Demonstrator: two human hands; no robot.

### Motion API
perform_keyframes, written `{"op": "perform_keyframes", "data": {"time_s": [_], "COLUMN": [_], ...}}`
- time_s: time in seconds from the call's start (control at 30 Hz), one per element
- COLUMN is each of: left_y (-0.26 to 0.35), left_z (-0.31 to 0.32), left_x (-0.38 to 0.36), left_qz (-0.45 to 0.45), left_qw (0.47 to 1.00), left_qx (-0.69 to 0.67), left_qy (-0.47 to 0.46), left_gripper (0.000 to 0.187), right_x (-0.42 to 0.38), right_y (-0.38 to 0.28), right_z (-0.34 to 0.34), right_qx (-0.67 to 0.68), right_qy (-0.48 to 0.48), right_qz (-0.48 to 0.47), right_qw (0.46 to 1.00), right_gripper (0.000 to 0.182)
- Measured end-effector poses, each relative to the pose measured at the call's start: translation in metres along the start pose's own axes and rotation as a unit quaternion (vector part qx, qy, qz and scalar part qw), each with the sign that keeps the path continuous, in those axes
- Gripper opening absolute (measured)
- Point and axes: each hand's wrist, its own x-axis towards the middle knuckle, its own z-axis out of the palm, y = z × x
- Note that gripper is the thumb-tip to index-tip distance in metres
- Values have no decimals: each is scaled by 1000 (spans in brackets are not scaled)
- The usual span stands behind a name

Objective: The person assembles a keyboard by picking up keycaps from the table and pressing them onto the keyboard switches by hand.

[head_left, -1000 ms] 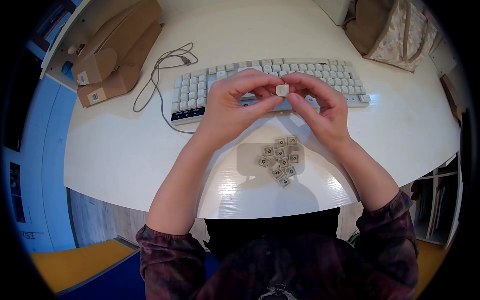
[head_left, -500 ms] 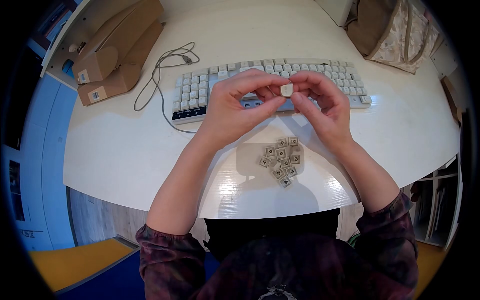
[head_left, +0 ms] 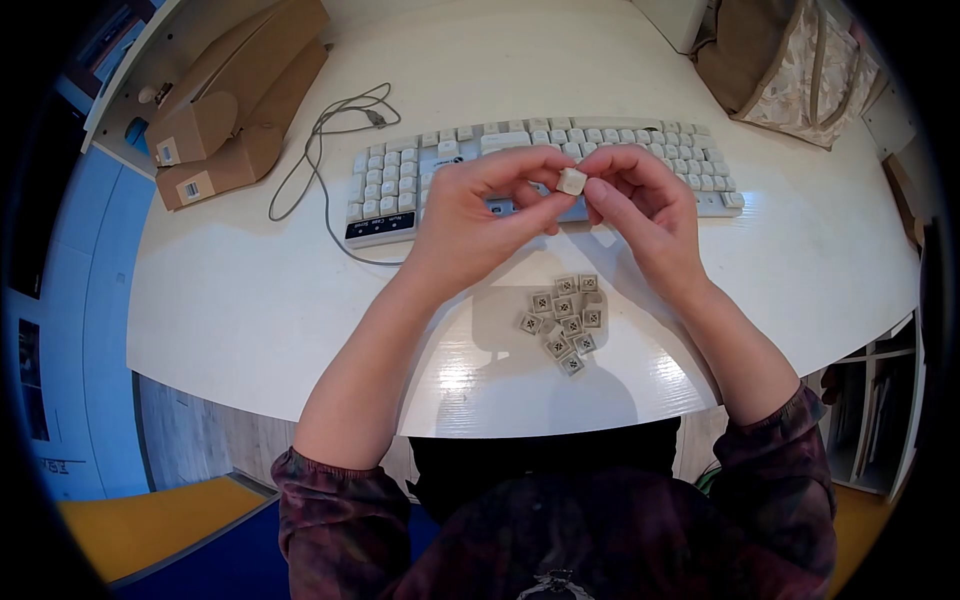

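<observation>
Between the fingertips of both hands is a small off-white keycap (head_left: 571,181). My left hand (head_left: 478,208) pinches it from the left with thumb and forefinger. From the other side, the thumb and forefinger of my right hand (head_left: 652,213) close on it too. Both hands hover over the near edge of an off-white keyboard (head_left: 384,232), hiding its middle part. Some dark switch spots without caps show between the fingers of my left hand. Several loose keycaps (head_left: 564,308) lie in a pile on the desk below the hands, most with their undersides up.
The keyboard's grey cable (head_left: 317,150) loops across the white desk (head_left: 250,320) at the left. Brown cardboard boxes (head_left: 222,120) stand at the back left. A brown and cream fabric bag (head_left: 790,75) sits at the back right. The desk's curved front edge borders my body.
The keycap has tilted and turned slightly between my fingers. My right fingers have shifted a little; the loose keycaps stay in place.
</observation>
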Motion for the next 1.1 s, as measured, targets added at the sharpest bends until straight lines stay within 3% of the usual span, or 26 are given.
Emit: {"op": "perform_keyframes", "data": {"time_s": [0.07,0.17,0.27,0.37,0.57,0.67,0.77,0.87,1.1], "left_y": [3,-5,-4,-5,-4,-8,-12,-36,-36], "left_z": [3,6,2,3,4,-5,-18,-24,-28], "left_x": [-1,-2,-1,2,4,6,8,2,6], "left_qz": [-13,87,238,307,338,284,184,56,31], "left_qw": [999,981,897,844,815,849,841,836,847], "left_qx": [6,150,357,417,450,441,508,546,528], "left_qy": [32,84,107,136,138,61,30,1,-55], "left_gripper": [29,25,23,22,20,47,86,109,109], "right_x": [0,1,0,0,3,11,19,20,21], "right_y": [1,4,6,10,9,14,22,28,25], "right_z": [4,7,13,16,16,7,-4,-6,0], "right_qx": [13,17,21,13,24,-48,-194,-334,-445], "right_qy": [21,37,56,73,93,102,96,70,24], "right_qz": [3,9,15,20,45,23,-33,-108,-145], "right_qw": [1000,999,998,997,994,993,976,934,883], "right_gripper": [18,21,23,23,21,21,20,19,17]}}
